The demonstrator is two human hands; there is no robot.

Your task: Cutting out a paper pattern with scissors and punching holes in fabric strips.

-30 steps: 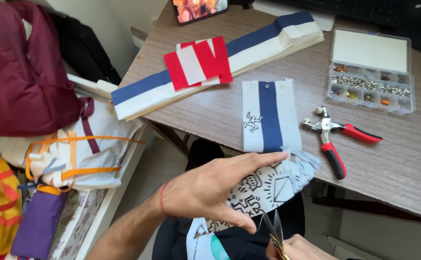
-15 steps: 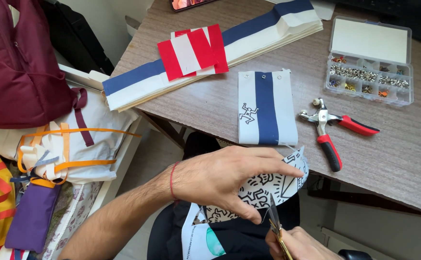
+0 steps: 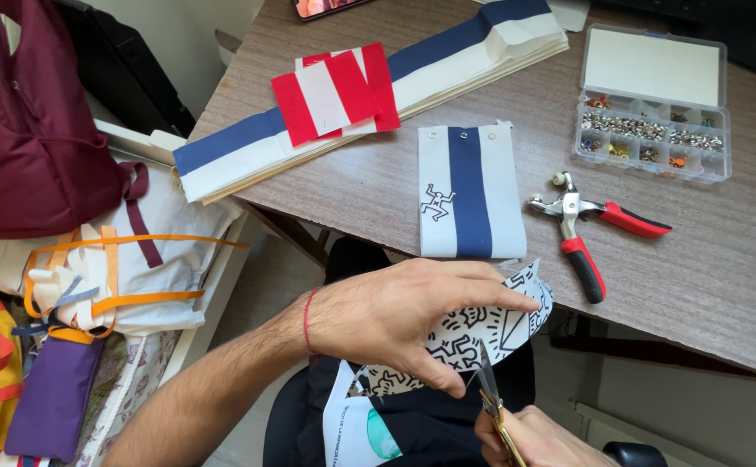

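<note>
- The left hand (image 3: 404, 320) pinches a black-and-white patterned fabric piece (image 3: 490, 324) in front of the table edge, over the person's lap.
- The right hand (image 3: 538, 437) grips scissors (image 3: 488, 393), blades at the fabric.
- On the grey wood-grain table (image 3: 741, 294) lie a blue-and-white striped cloth (image 3: 468, 190) and red-handled pliers (image 3: 590, 233).
- A clear compartment box (image 3: 654, 95) holds small metal snaps.

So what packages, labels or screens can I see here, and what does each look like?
Phone screen: top edge of the desk, lit, reddish picture, mostly cut off.
Clear plastic compartment box: right back of the desk, lid white inside, small metal bits in its cells.
Printed paper sheet: below the left hand, white with a teal shape and small print.
Black-and-white patterned piece: held by that hand.
</note>
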